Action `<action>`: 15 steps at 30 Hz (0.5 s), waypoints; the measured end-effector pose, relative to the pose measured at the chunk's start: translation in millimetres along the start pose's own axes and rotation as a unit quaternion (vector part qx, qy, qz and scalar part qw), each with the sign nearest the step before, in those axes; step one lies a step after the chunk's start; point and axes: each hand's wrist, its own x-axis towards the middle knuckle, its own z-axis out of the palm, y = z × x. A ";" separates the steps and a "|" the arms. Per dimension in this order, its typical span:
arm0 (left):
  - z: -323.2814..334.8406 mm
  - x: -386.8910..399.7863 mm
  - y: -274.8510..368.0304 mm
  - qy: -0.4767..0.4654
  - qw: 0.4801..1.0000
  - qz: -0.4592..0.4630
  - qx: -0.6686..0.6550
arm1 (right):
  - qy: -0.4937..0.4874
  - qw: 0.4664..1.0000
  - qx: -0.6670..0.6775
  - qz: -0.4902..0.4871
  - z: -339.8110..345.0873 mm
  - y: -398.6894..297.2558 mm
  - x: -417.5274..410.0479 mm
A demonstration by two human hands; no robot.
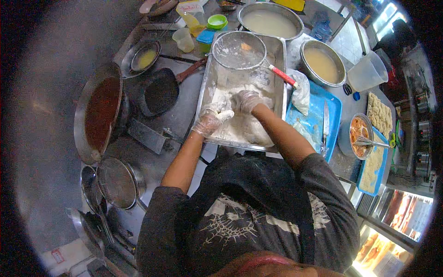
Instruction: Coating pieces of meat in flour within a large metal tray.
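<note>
Both my hands wear clear plastic gloves and work inside a deep rectangular metal tray of white flour. My left hand is at the tray's left side, thickly dusted, its thumb pointing right. Whether anything lies between its fingers is unclear under the flour. My right hand presses down into the flour near the middle, its fingertips hidden. Across the far end of the tray rests a round wire-mesh strainer with a red handle and an orange-brown crumb in its mesh.
A wok of dark reddish liquid and a black pan stand left. Bowls of cloudy liquid and tan liquid sit beyond the tray. A knife lies on a blue tray at right, near a whisk in a tub.
</note>
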 end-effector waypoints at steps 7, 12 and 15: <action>1.4 -0.2 20.0 -0.064 0.986 -0.070 -0.136 | 0.147 0.960 0.237 -0.016 -19.3 23.3 -30.2; 13.9 11.3 4.8 -0.037 0.928 -0.038 -0.369 | 0.201 0.947 0.250 0.003 -20.8 11.8 -33.4; 8.2 16.0 21.4 -0.025 0.992 0.125 -0.008 | 0.164 0.954 0.251 0.026 -34.7 9.5 -44.0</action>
